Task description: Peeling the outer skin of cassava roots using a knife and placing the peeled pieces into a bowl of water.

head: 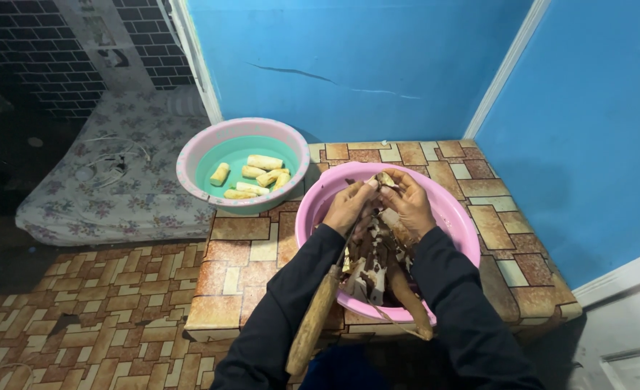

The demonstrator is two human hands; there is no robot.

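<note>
While both hands (381, 204) pinch a cassava root (386, 180) over the pink basin (464, 224), orientation unclear

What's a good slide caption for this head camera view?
Both hands peel a root over a pink basin; peeled pieces fill the green basin.

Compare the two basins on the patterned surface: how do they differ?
The pink basin lies under both hands and holds brown peelings and unpeeled roots; the teal basin with a pink rim stands apart at the back left, untouched. It holds only pale peeled root pieces. Both are round plastic basins.
</note>
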